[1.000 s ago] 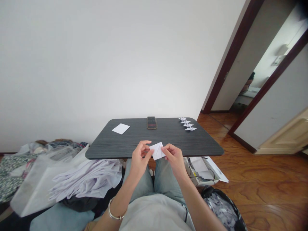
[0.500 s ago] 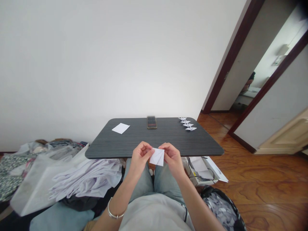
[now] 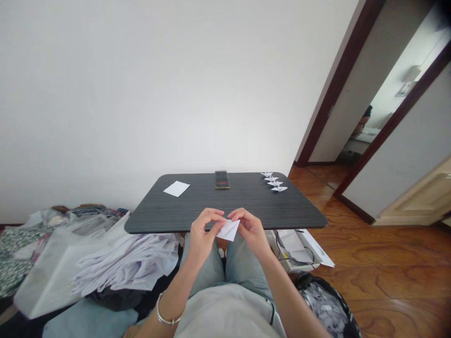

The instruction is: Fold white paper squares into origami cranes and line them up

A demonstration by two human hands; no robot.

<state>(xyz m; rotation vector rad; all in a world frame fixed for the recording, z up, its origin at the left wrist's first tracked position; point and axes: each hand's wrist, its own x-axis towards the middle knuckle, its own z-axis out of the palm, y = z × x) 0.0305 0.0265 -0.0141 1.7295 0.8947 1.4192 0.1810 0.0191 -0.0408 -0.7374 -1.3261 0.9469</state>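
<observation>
Here we go, right at the fingertips: the left hand point(image 3: 205, 233) and the right hand point(image 3: 251, 232) are both closed in tight pinches, fingers curled, gripping a folded white paper point(image 3: 228, 230) between them. That paper is a pointed, kite-like shape, held up over the lap, just in front of the table's near edge, and the hands are nearly touching above it. A silver bangle point(image 3: 165, 315) sits on the left wrist. Right below, the knees in light denim trousers point(image 3: 207, 267) fill the gap under the hands. Moving out to the dark wood-grain table point(image 3: 246, 206): a loose white sheet point(image 3: 176, 188) lies flat over on the left, a smartphone point(image 3: 222, 180) lies at the far edge in the middle, and on the right, a neat diagonal row of four white paper cranes point(image 3: 274, 181) lines the far corner. Off to the left of the lap, there's a heap of white cloth point(image 3: 127, 265) with a mix of patterned fabric point(image 3: 21, 253) behind it. To the right, a white box with black cables point(image 3: 292, 249) sits by the knee, a black-and-grey patterned bag point(image 3: 326, 305) is down low, and a wooden floor point(image 3: 387, 267) runs out toward a dark door frame point(image 3: 338, 84).
</observation>
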